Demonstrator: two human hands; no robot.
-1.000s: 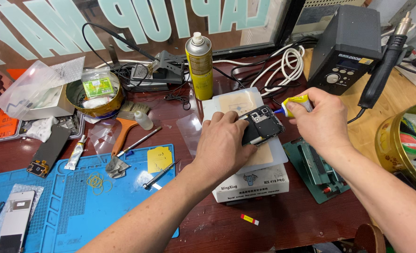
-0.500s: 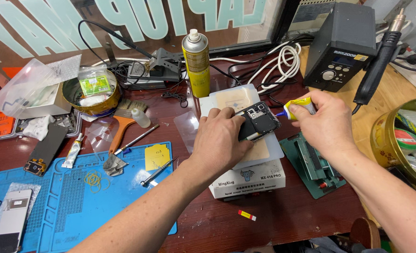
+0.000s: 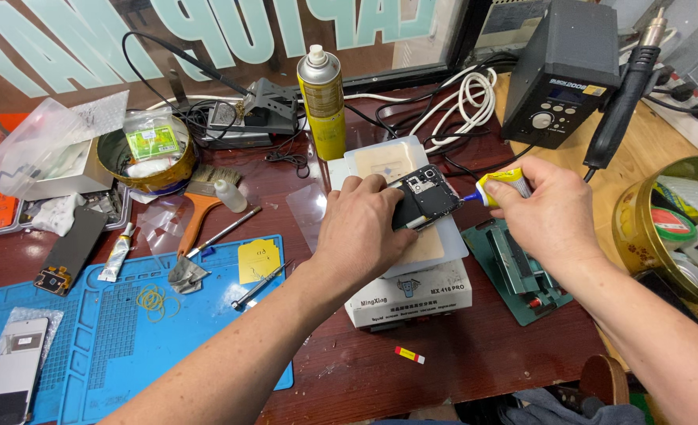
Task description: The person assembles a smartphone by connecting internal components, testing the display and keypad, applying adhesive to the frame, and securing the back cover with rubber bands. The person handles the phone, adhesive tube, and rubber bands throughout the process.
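My left hand [image 3: 365,228] presses down on an opened black phone body [image 3: 426,197] that lies on a white heating pad [image 3: 388,161] atop a white box [image 3: 412,295]. My right hand [image 3: 550,208] grips a small yellow glue tube [image 3: 500,185], its blue nozzle touching the phone's right edge. Most of the phone's left half is hidden under my fingers.
A yellow spray can [image 3: 323,102], a black soldering station [image 3: 563,71] with a hot-air wand [image 3: 624,106], white cable coils [image 3: 463,98], a green jig [image 3: 518,267], a gold tin [image 3: 668,228], a blue work mat [image 3: 113,338] with tools, a brush [image 3: 195,212], another phone [image 3: 14,370].
The view has shifted slightly. My hands stay on the phone and the glue tube, with the nozzle still at the phone's right edge.
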